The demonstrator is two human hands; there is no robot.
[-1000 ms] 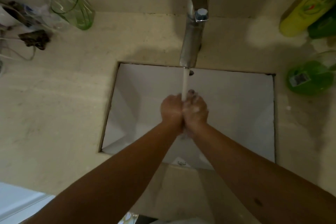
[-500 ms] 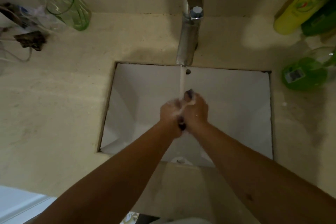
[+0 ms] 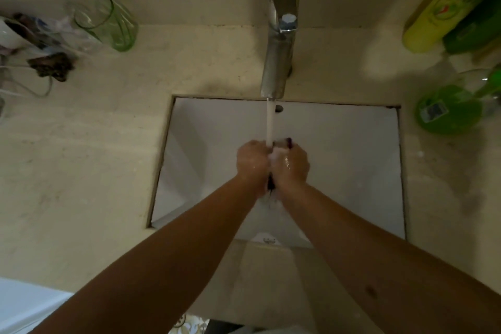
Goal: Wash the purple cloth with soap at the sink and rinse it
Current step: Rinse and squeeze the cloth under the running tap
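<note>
Over the white sink [image 3: 352, 171], my left hand [image 3: 252, 164] and my right hand [image 3: 291, 168] are pressed together, both gripping the purple cloth. Only small bits of the cloth [image 3: 289, 141] show: a dark purple tip above my right hand and a strip between the wrists. White foam sits between my thumbs. Water runs from the chrome tap [image 3: 279, 46] in a steady stream onto the top of my hands. Most of the cloth is hidden inside my fists.
A green glass [image 3: 113, 24] and some clutter lie on the counter at the back left. A yellow bottle [image 3: 431, 19] and green bottles [image 3: 450, 111] stand at the right. HOT and COLD labels are on the wall behind the tap.
My hands keep rubbing the cloth under the stream; the purple tip above my right hand shows less than half a second ago. The view has shifted slightly.
</note>
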